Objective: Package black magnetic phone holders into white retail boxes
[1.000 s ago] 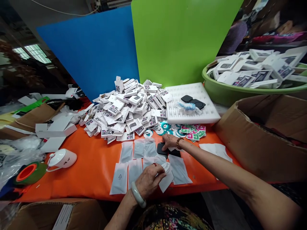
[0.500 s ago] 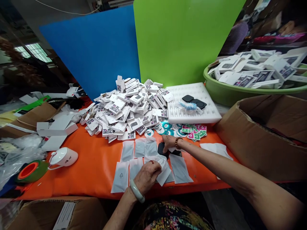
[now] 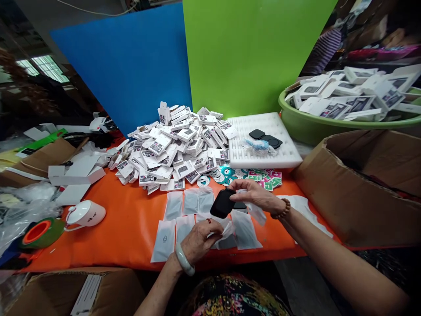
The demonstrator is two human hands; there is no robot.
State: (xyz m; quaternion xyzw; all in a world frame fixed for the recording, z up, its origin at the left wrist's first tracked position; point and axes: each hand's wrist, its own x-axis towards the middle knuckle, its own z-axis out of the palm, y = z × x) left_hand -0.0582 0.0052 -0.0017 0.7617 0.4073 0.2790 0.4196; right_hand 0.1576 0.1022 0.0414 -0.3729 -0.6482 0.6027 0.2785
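Observation:
My right hand (image 3: 255,196) pinches a black square device (image 3: 222,203), held tilted above the orange table. Part of a translucent sleeve (image 3: 257,213) hangs below the same hand. My left hand (image 3: 203,238), with a pale bangle at the wrist, grips the edge of a translucent white sleeve (image 3: 227,229) just below the device. Around both hands lie several frosted sleeves (image 3: 164,240) with dark flat items inside. Behind my right hand, another dark device (image 3: 240,206) rests on the table, partly covered.
A heap of small white boxes (image 3: 171,149) stands behind, beside a white foam tray (image 3: 263,163) bearing black devices. Round and pink-green cards lie in front of the tray. A cardboard box (image 3: 325,197) and green tub (image 3: 312,125) are right; a white cup (image 3: 87,214) is left.
My right hand has lifted the black device off the table and turned it, and now has a translucent sleeve beneath its palm. My left hand stays near its place, holding its sleeve.

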